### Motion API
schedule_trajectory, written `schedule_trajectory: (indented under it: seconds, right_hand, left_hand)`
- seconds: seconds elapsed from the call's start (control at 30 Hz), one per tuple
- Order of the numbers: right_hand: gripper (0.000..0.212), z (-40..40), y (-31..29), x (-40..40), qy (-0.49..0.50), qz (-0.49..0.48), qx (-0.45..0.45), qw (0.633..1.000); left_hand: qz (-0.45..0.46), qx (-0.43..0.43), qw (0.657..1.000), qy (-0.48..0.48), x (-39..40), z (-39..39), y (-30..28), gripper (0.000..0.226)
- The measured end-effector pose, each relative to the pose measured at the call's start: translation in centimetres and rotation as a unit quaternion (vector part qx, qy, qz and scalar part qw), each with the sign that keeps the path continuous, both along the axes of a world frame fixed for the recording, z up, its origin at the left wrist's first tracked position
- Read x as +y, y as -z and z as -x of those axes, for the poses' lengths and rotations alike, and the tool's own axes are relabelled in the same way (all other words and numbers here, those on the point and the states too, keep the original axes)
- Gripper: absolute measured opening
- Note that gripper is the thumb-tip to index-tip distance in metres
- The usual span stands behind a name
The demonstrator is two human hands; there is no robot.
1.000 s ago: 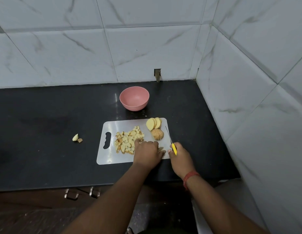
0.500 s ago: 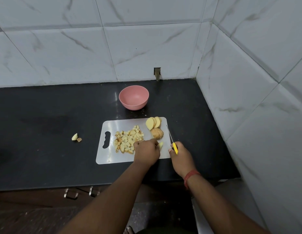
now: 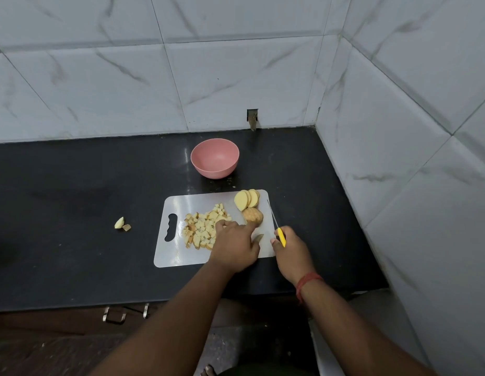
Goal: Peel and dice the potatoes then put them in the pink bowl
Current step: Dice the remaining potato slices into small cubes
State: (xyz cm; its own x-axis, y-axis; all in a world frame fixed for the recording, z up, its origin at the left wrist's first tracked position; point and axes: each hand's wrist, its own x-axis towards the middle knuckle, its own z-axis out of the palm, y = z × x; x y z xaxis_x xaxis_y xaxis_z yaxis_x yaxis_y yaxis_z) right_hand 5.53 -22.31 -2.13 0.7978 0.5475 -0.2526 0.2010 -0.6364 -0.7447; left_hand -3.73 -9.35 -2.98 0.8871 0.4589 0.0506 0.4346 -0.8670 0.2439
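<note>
Dark worktop (image 3: 73,185) open leftward; tiled walls close right.
Right hand (image 3: 293,249) grips yellow-handled knife (image 3: 276,223), blade pointing away; left hand (image 3: 236,241) rests relaxed on white cutting board (image 3: 181,256).

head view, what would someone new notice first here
The white cutting board on the black counter draws the eye, with a heap of diced potato beside stacked potato slices at its far right corner. The left hand rests on the board while the right hand grips a yellow-handled knife. Behind the board stands an empty pink bowl.

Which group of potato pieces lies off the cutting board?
The two small scraps on the black counter, left of the board; the dice and slices lie on it.
</note>
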Motion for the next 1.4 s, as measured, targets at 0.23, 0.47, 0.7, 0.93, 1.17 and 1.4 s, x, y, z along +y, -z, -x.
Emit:
schedule_trajectory:
  seconds: [0.23,0.47,0.7,0.93,1.17,1.4]
  right_hand:
    - [0.032,0.0,0.0,0.4,0.002,-0.004,0.002,1.000]
    - [0.031,-0.3,-0.3,0.7,0.012,0.000,0.003,1.000]
    - [0.033,-0.5,-0.6,1.0,0.011,0.014,0.016,1.000]
    - [0.024,-0.1,-1.1,0.8,0.012,0.012,0.016,1.000]
    - [0.018,2.5,-1.0,0.2,-0.001,0.049,0.010,0.999]
    - [0.018,4.4,-1.4,-1.1,-0.107,0.148,-0.085,0.980]
  left_hand:
    - [0.000,0.051,0.990,0.132,1.9,-0.2,0.0,0.026]
    - [0.003,0.041,0.997,0.059,2.1,-1.3,-0.6,0.030]
    - [0.107,0.081,0.988,-0.074,1.4,-2.7,-1.1,0.029]
    - [0.062,0.034,0.995,0.072,2.7,-0.3,-0.6,0.031]
    - [0.008,0.027,0.999,0.032,1.7,-1.4,0.4,0.033]
    - [0.031,0.009,0.999,-0.001,1.2,-1.4,1.0,0.026]
